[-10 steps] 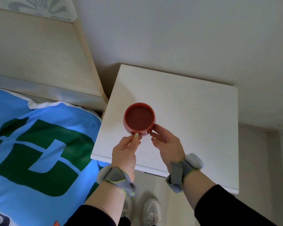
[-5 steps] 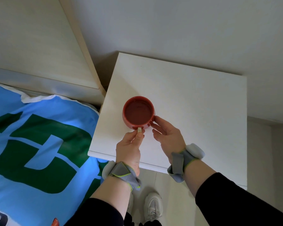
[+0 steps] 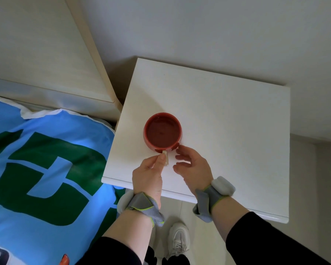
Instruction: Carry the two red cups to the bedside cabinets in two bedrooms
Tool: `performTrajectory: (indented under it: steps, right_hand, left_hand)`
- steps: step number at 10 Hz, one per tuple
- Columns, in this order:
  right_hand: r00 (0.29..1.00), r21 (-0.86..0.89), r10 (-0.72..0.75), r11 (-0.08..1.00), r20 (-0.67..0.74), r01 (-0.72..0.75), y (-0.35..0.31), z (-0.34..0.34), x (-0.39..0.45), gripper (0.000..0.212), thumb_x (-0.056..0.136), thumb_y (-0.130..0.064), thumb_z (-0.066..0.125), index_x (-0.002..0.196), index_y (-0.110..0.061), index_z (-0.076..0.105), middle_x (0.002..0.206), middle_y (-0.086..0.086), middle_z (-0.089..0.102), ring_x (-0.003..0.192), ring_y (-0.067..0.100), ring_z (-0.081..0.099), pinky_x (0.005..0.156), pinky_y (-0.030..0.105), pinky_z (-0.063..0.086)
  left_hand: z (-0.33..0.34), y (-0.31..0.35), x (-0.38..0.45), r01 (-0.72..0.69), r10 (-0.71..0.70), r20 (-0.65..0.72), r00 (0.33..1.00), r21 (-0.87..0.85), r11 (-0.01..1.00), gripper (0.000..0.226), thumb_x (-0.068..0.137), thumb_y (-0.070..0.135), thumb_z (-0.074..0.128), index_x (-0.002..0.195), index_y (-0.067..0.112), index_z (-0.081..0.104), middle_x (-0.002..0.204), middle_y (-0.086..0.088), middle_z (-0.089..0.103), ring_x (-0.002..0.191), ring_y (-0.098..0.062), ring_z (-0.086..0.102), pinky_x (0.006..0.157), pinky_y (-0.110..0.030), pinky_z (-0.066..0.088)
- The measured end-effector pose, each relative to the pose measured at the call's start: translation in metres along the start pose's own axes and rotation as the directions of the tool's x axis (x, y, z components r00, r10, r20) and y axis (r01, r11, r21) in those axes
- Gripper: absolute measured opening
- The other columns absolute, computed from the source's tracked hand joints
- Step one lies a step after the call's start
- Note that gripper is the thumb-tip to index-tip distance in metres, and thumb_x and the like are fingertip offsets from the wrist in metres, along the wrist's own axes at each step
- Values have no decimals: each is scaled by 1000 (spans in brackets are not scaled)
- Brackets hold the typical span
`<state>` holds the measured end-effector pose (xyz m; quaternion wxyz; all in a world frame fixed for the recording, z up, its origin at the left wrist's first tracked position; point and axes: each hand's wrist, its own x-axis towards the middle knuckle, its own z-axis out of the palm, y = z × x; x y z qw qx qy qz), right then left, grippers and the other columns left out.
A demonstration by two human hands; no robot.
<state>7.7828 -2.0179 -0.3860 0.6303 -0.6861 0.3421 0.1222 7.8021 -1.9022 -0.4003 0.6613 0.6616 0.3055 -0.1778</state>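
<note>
We see the red cup (image 3: 162,132) standing upright on the white bedside cabinet (image 3: 227,119), toward its left front part, with our left hand (image 3: 148,177) pinching a small pale tag (image 3: 166,159) at the cup's near side. Our right hand (image 3: 194,167) lies just beside the cup with fingers relaxed and loosely spread, holding nothing. To the left are the bed's blue and green cover (image 3: 42,169) and pale headboard (image 3: 40,60); a white shoe (image 3: 179,240) shows on the floor below.

wall (image 3: 218,25) grey | headboard (image 3: 36,54) beige | floor (image 3: 310,178) pale tile
</note>
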Motion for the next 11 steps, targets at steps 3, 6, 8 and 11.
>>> performTrajectory:
  steps: [3, 6, 8, 11]
  right_hand:
    - [997, -197, -31, 980, -74, 16, -3, 27, -5, 57, 69, -39, 78, 119, -22, 55, 109, -7, 59, 91, 8, 59, 77, 24, 48]
    - [991, -245, -13, 969, -133, -20, -10, 10, 4, 41, 74, -20, 63, 115, -27, 63, 85, -11, 65, 68, 8, 59, 57, 18, 44]
    - [990, -303, -19, 953, -137, -24, -20, -5, 11, 45, 75, -20, 60, 119, -26, 63, 91, 1, 68, 75, 19, 59, 66, 25, 45]
    - [994, -347, -2, 937, -105, -34, -36, -21, -3, 34, 80, -24, 58, 113, -26, 60, 101, 2, 62, 93, 23, 55, 76, 24, 41]
  left_hand:
    - [-40, 10, 8, 12, -7, -41, 999, 128, 992, 19, 74, 43, 71, 84, 26, 74, 93, 3, 75, 94, -14, 68, 79, -22, 43]
    - [-49, 28, 3, -85, 94, -10, 996, 340, 936, 5, 80, 40, 66, 80, 35, 67, 86, 13, 69, 84, 3, 60, 58, 1, 37]
    - [-46, 38, -6, -125, 127, 18, 992, 349, 929, 7, 80, 38, 67, 73, 39, 65, 84, 21, 67, 87, 4, 60, 65, -7, 38]
    - [-48, 59, -33, -155, 150, 42, 988, 317, 936, 8, 78, 44, 68, 78, 36, 69, 91, 14, 71, 93, -11, 67, 75, -27, 48]
